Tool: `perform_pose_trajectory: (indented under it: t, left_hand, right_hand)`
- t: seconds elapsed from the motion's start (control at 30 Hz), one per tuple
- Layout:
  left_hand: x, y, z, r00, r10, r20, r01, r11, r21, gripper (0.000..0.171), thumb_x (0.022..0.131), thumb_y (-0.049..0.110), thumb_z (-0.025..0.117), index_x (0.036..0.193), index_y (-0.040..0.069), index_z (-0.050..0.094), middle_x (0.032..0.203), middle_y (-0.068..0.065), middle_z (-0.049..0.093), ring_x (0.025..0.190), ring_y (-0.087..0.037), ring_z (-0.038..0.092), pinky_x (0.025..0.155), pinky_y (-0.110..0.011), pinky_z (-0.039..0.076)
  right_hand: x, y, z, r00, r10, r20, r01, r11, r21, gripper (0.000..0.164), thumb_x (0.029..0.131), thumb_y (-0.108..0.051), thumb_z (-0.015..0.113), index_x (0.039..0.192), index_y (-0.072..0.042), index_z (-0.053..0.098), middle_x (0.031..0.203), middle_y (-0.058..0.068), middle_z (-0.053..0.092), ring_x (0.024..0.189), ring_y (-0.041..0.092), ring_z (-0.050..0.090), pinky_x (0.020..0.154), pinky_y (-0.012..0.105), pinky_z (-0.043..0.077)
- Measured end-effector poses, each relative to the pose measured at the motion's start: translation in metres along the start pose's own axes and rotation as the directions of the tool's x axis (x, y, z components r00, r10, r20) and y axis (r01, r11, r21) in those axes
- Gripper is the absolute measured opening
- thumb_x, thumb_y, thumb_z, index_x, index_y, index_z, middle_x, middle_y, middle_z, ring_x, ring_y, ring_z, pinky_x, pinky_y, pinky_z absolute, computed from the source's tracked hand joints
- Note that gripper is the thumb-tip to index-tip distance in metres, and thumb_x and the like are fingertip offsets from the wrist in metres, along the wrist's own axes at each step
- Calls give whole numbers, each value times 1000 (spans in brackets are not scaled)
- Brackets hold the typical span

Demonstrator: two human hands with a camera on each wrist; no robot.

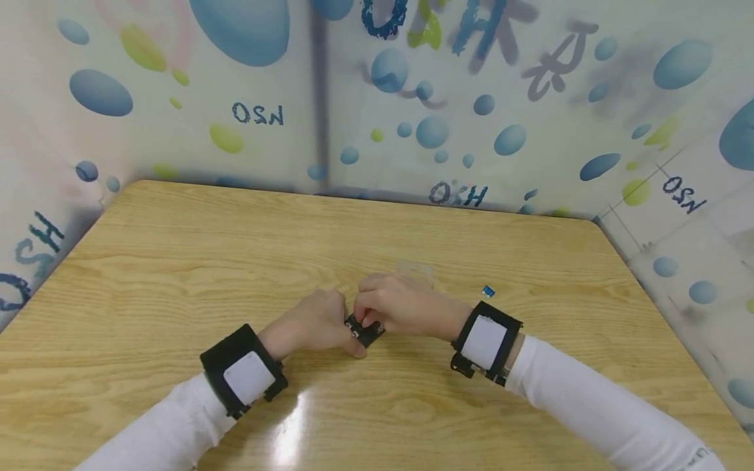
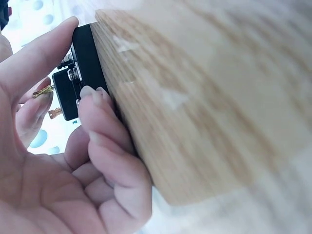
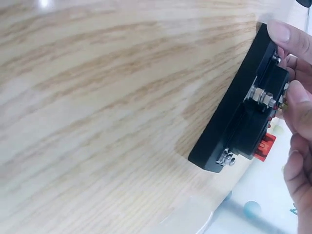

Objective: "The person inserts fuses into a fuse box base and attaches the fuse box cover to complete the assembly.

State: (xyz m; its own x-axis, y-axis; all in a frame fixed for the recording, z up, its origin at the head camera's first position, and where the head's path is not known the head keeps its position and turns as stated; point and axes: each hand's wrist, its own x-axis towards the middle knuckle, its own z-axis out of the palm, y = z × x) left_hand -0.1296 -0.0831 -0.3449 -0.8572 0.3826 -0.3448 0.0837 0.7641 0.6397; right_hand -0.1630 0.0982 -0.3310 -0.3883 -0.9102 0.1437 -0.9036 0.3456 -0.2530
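Observation:
My left hand (image 1: 318, 320) grips a black fuse block (image 1: 366, 331) by its edges, low over the table. In the left wrist view, the thumb and fingers press on opposite ends of the fuse block (image 2: 91, 56). Metal screw terminals and a red blade fuse (image 3: 264, 147) show on it in the right wrist view. My right hand (image 1: 400, 304) is over the block, its fingertips pinching a small yellowish fuse (image 2: 43, 91) at the block's top face. Part of that fuse is hidden by the fingers.
A small blue fuse (image 1: 488, 291) lies on the wooden table (image 1: 235, 261), beyond my right wrist. A clear plastic piece (image 1: 415, 268) lies behind my right hand. A patterned curtain (image 1: 353, 131) stands along the table's far edge.

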Motion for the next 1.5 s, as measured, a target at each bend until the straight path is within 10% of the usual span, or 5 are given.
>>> perform_pose_trajectory:
  t: [0.5, 1.5]
  left_hand:
    - [0, 2, 0, 1000, -1, 5, 1, 1000, 2, 46, 65, 30, 89, 52, 16, 47, 45, 10, 35, 43, -6, 30, 42, -20, 21]
    - [0, 4, 1, 1000, -1, -14, 2, 999, 41, 47, 65, 32, 89, 52, 15, 47, 46, 9, 35, 44, -7, 32, 43, -20, 23]
  right_hand:
    - [-11, 1, 10, 992, -81, -99, 73, 994, -86, 6, 86, -8, 74, 86, -14, 70, 82, -4, 60, 80, 7, 59, 71, 19, 50]
    - [-11, -11, -1, 997, -65, 46, 74, 969, -237, 15, 88, -3, 70, 99, -13, 67, 97, -3, 65, 95, 11, 62, 81, 22, 54]
